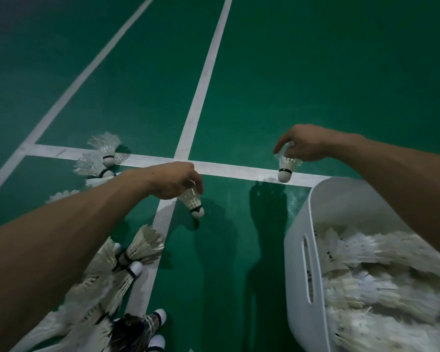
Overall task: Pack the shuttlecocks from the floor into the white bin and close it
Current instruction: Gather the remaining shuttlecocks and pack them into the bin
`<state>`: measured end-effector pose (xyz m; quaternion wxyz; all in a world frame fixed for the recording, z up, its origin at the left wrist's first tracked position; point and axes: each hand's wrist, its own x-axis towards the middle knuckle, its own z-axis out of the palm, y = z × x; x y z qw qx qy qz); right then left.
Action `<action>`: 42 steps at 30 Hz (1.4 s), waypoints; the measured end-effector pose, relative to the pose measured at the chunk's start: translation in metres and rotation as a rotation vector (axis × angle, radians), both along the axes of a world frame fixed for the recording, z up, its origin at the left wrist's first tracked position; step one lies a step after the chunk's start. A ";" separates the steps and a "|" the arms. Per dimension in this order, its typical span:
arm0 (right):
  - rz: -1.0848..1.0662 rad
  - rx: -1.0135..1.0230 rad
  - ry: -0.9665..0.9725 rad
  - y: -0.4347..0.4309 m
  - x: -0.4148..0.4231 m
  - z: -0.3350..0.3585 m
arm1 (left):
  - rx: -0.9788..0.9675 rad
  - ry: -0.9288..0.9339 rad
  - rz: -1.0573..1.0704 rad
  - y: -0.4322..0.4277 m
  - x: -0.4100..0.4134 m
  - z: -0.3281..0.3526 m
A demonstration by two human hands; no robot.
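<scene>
My left hand (174, 180) pinches the feathers of a white shuttlecock (194, 203), cork end down, above the green floor. My right hand (302, 143) pinches a second shuttlecock (286, 167) the same way, just beyond the far corner of the white bin (300, 252). The open bin stands at the lower right and holds a heap of several shuttlecocks (381, 280). More shuttlecocks lie on the floor: a small cluster (104, 156) beyond my left forearm and a larger pile (122, 270) under it. No lid is in view.
White court lines (203, 80) cross the green floor (315, 72). A dark-feathered shuttlecock (137, 326) lies at the bottom edge among the pile. Shadows of my hands fall on the floor between the pile and the bin.
</scene>
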<state>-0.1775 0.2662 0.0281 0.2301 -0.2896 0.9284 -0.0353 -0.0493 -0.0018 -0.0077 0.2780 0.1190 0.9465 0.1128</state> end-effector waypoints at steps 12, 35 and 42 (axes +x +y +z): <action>0.084 -0.251 -0.065 -0.069 0.102 0.024 | 0.056 0.165 0.192 -0.044 0.077 0.011; 0.144 -0.239 -0.076 -0.073 0.152 0.008 | 0.088 0.150 0.215 -0.028 0.111 -0.010; -0.076 -0.460 -0.020 -0.029 0.147 0.039 | 0.453 0.372 0.449 0.017 0.084 0.043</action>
